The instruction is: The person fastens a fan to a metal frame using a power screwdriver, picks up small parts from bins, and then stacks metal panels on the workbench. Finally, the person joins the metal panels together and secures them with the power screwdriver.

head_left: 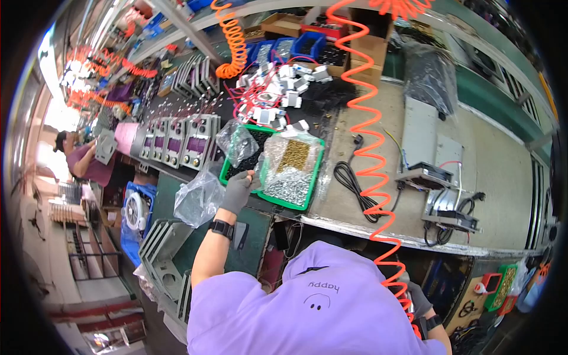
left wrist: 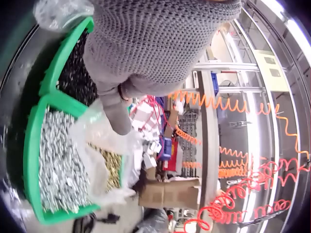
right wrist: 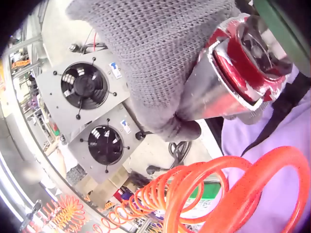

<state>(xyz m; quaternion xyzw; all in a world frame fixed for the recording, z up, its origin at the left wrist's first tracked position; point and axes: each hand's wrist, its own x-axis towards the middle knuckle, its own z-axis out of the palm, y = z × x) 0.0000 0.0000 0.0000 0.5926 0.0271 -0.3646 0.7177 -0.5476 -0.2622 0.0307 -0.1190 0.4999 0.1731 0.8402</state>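
My gloved left hand (head_left: 238,193) is over the near edge of the green trays, fingers bent and bare fingertips close together. In the left wrist view its thumb (left wrist: 115,114) hangs beside the clear plastic bag; whether the fingertips pinch something small I cannot tell. One green tray (left wrist: 33,160) holds silver screws (left wrist: 63,160) and, on the open bag (left wrist: 85,131), brass-coloured screws (left wrist: 112,167). The other holds black screws (left wrist: 77,73). Low at my right side, my gloved right hand (right wrist: 155,63) grips a red and silver cylindrical air tool (right wrist: 209,92). A red coiled hose (right wrist: 194,174) runs close by.
White connectors with red wires (head_left: 278,89) are heaped behind the trays. Metal units (head_left: 198,142) stand in a row to the left. Right of the trays lie a black power cord (head_left: 353,183) and two fan panels (right wrist: 85,87). A person (head_left: 89,160) works at far left.
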